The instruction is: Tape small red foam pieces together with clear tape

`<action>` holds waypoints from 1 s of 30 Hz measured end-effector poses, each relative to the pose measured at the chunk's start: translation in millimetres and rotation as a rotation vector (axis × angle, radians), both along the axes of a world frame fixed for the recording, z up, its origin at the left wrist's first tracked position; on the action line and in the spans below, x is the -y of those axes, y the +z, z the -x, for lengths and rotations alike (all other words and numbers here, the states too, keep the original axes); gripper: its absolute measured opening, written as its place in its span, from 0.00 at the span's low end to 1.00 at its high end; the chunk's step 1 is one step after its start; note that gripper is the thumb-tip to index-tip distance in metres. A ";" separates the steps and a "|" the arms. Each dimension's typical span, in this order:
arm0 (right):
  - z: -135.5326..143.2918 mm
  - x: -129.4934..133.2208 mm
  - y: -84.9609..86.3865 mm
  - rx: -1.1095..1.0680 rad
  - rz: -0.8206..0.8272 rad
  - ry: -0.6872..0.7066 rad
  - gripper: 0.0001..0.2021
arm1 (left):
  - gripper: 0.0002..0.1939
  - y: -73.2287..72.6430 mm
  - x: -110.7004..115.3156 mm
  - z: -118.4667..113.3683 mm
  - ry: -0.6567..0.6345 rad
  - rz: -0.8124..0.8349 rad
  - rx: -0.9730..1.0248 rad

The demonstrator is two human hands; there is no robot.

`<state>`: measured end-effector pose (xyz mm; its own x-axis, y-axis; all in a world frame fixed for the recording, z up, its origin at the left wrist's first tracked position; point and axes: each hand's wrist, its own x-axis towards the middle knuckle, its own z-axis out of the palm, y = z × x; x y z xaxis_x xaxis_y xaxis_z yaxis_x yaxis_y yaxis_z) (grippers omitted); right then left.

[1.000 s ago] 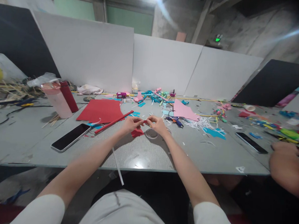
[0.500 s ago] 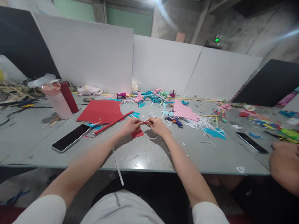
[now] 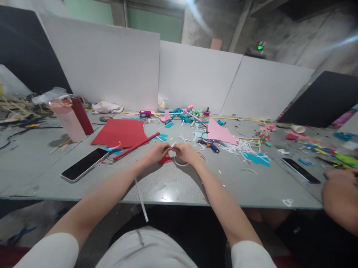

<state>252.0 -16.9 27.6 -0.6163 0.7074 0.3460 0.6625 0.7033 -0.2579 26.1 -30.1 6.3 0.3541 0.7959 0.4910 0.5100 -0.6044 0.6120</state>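
My left hand (image 3: 158, 152) and my right hand (image 3: 185, 152) meet above the middle of the table, fingers closed. Between their fingertips is a small red paper strip (image 3: 172, 148), mostly covered by the fingers. Just below my left hand lies a small red paper piece (image 3: 165, 160). A pale ring, perhaps a tape roll (image 3: 180, 162), rests partly under my right hand. Left of my hands, a thin red tube (image 3: 137, 146) lies aslant beside a large red sheet (image 3: 119, 132).
A phone (image 3: 84, 164) and a pink bottle (image 3: 68, 119) stand left. Beyond my hands are a blue glue gun (image 3: 211, 146), a pink sheet (image 3: 222, 132) and white paper strips (image 3: 243, 148). Another phone (image 3: 301, 171) lies right, near another person's arm (image 3: 342, 196). White panels (image 3: 199, 77) line the back.
My hands have drawn slightly closer together, and less of the red strip shows between the fingertips. At far right, the other person's hand has shifted slightly.
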 end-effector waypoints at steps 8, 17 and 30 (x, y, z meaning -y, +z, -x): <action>-5.0 -1.7 2.2 -0.030 0.025 0.007 0.11 | 0.13 5.1 3.8 -2.8 0.040 -0.003 -0.033; -9.3 -5.5 4.2 -0.052 0.090 -0.034 0.13 | 0.14 2.2 0.8 -0.4 0.071 -0.029 -0.056; -10.8 -9.0 4.3 -0.045 0.081 -0.049 0.13 | 0.09 7.4 1.1 -0.4 0.090 -0.006 -0.003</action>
